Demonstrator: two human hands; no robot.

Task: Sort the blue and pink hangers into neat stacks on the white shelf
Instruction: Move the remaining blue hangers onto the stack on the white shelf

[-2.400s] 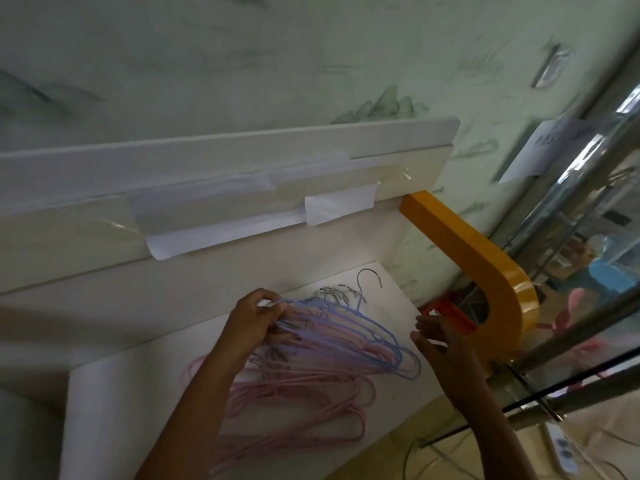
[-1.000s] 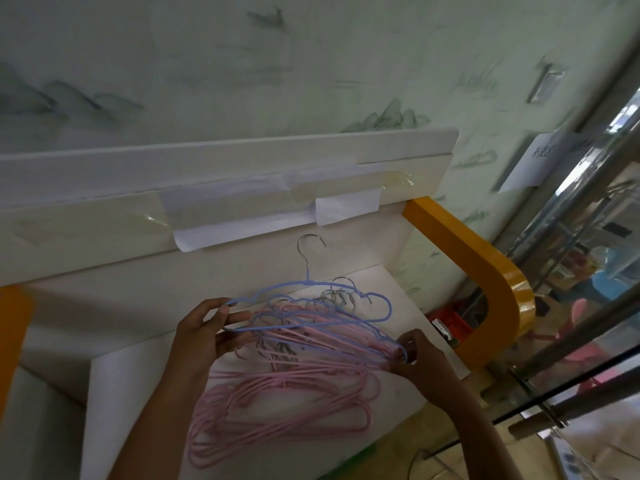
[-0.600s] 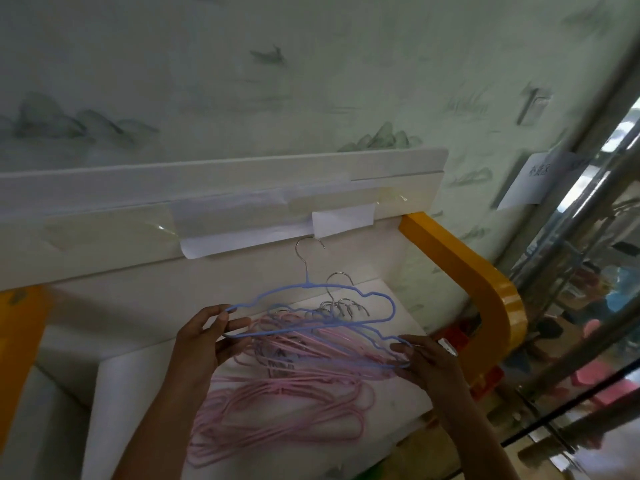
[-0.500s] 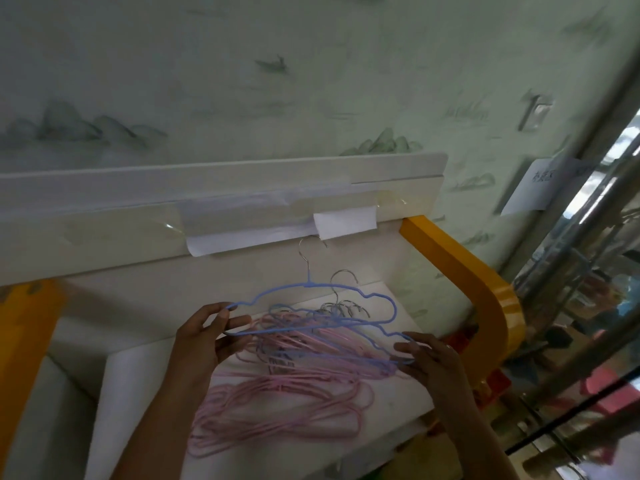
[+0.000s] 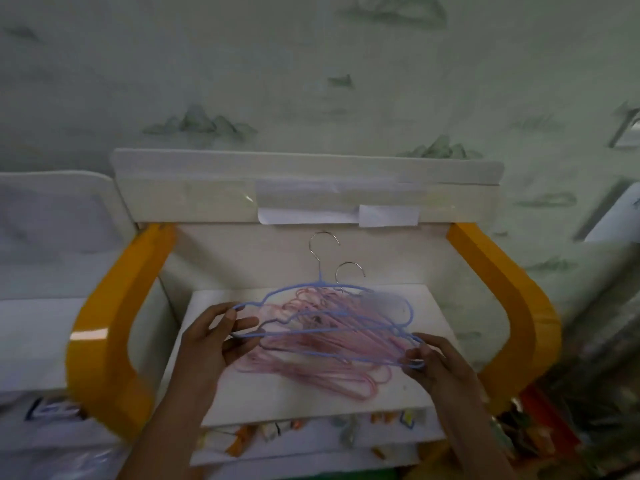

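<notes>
Hangers [image 5: 323, 336], blue, crosswise, hooks probably wallward, ends pinched in left hand [image 5: 211, 344] and right hand [image 5: 438, 365].

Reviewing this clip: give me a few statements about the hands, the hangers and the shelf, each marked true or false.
1. Both hands hold blue hangers. True: the left hand has its grip on one end, the right hand on the other.
2. The pink hangers hang from a rail. False: they lie piled on the white shelf.
3. The shelf's side brackets are orange. True.
4. The blue hangers have plastic hooks. False: the hooks are bare metal.
</notes>
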